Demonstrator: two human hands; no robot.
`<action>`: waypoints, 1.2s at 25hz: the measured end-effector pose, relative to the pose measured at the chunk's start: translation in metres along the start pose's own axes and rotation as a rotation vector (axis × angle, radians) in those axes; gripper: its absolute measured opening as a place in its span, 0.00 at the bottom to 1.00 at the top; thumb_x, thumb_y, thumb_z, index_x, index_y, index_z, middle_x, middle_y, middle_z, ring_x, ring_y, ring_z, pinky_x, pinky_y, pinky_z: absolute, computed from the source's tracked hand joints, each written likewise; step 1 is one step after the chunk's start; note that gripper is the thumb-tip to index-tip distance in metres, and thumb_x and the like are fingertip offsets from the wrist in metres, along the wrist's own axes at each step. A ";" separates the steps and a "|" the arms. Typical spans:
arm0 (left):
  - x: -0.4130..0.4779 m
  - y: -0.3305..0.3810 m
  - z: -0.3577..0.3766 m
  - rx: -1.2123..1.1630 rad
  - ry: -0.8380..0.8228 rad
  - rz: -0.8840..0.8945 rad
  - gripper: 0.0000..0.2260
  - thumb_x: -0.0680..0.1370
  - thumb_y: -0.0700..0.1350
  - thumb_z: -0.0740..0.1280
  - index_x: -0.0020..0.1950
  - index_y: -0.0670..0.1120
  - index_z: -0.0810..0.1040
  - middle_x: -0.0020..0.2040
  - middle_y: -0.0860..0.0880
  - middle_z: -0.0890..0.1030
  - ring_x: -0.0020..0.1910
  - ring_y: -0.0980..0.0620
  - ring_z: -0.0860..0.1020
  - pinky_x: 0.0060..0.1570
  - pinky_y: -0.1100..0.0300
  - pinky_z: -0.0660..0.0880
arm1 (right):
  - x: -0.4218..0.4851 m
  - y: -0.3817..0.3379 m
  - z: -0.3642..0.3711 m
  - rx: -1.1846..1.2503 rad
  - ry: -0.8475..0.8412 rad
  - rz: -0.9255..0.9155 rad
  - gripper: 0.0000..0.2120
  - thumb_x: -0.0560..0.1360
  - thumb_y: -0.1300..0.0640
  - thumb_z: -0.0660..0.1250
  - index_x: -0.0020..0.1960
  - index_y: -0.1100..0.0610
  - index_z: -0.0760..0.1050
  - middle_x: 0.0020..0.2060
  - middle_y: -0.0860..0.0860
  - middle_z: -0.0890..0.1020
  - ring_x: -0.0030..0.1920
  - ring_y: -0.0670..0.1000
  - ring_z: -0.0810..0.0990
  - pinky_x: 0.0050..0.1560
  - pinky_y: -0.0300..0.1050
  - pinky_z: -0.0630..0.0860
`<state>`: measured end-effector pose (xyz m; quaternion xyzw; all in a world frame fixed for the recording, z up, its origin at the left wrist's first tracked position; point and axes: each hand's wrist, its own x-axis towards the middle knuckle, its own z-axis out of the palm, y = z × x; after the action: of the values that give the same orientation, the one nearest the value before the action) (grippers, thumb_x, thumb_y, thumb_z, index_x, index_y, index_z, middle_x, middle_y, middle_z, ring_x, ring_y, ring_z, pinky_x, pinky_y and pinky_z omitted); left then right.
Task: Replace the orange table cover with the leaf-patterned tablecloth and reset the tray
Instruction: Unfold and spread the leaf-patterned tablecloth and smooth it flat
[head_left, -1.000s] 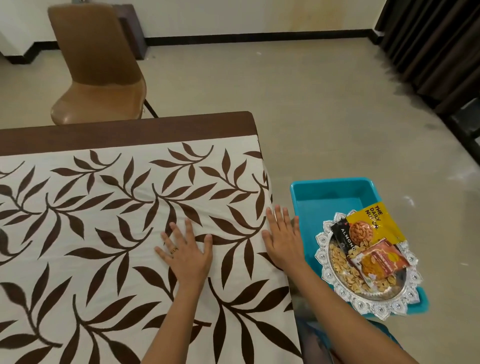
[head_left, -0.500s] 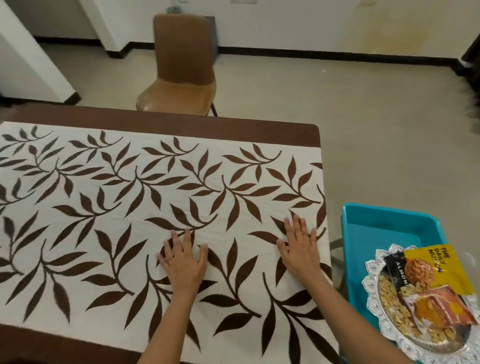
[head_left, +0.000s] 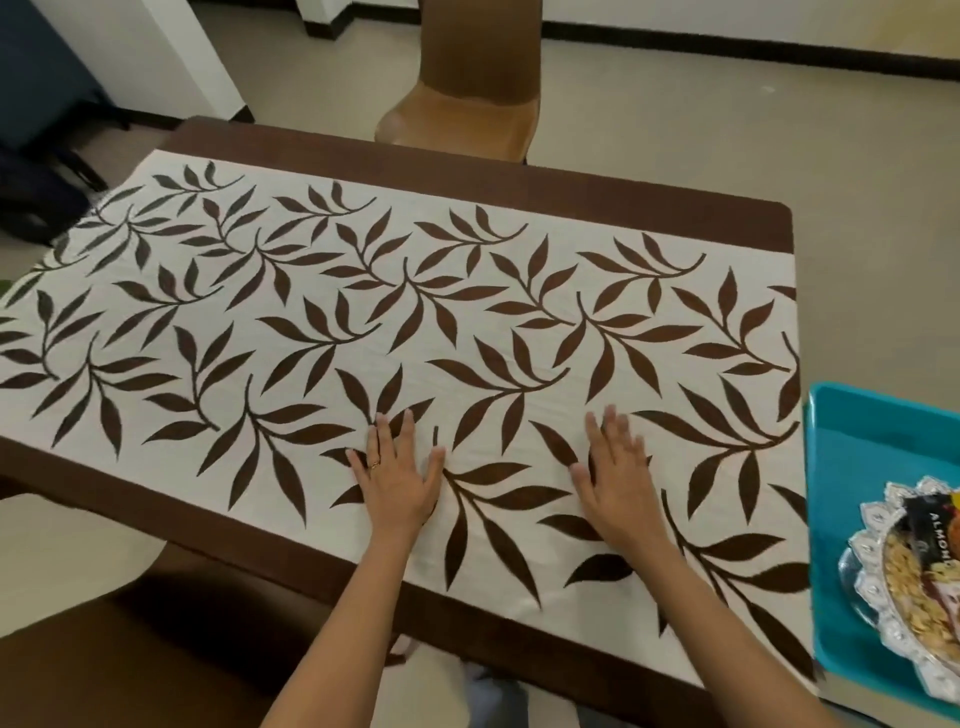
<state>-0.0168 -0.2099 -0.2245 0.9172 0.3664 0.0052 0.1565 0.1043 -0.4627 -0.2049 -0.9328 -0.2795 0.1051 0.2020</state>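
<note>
Left hand (head_left: 397, 480) and right hand (head_left: 615, 480) flat, fingers spread, palms down on leaf-patterned tablecloth (head_left: 467, 322), grasping nothing

Item count, head view:

- Desk (head_left: 675, 208): one, with a dark brown border.
- Leaf-patterned tablecloth (head_left: 363, 312): one, spread flat on the desk.
- Hands: two, the left hand (head_left: 397, 480) and the right hand (head_left: 618, 478), both flat on the tablecloth with fingers extended.
- Ring (head_left: 375, 464): one, on the left hand.
- Chair (head_left: 467, 114): one, brown, at the far side of the desk.
- Teal bin (head_left: 852, 467): one, at the right edge.
- Silver tray (head_left: 883, 613): one, resting on the bin.
- Snack packets: at least one, the almond packet (head_left: 935, 535); the frame edge cuts off the remainder.
</note>
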 end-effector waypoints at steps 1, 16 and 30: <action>0.002 -0.010 -0.002 -0.005 -0.003 0.007 0.32 0.77 0.67 0.45 0.79 0.54 0.51 0.79 0.44 0.51 0.78 0.46 0.47 0.73 0.39 0.41 | -0.004 -0.017 0.016 -0.020 -0.029 -0.044 0.31 0.80 0.40 0.44 0.79 0.50 0.41 0.77 0.51 0.38 0.77 0.50 0.35 0.75 0.50 0.35; 0.050 -0.085 -0.023 0.035 0.035 0.027 0.34 0.76 0.69 0.48 0.79 0.58 0.47 0.79 0.43 0.50 0.77 0.41 0.48 0.72 0.38 0.39 | 0.019 -0.023 0.037 -0.185 0.019 0.148 0.35 0.77 0.33 0.44 0.79 0.47 0.42 0.78 0.49 0.40 0.77 0.49 0.36 0.76 0.56 0.39; 0.153 0.018 -0.011 0.061 -0.122 0.324 0.33 0.77 0.68 0.48 0.79 0.56 0.44 0.79 0.46 0.46 0.78 0.42 0.43 0.72 0.40 0.38 | 0.117 0.029 -0.010 -0.106 0.072 0.364 0.33 0.79 0.36 0.43 0.79 0.50 0.44 0.78 0.54 0.44 0.77 0.53 0.39 0.75 0.56 0.37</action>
<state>0.1060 -0.1159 -0.2247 0.9672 0.2037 -0.0364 0.1475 0.2178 -0.4222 -0.2187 -0.9804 -0.1037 0.0915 0.1404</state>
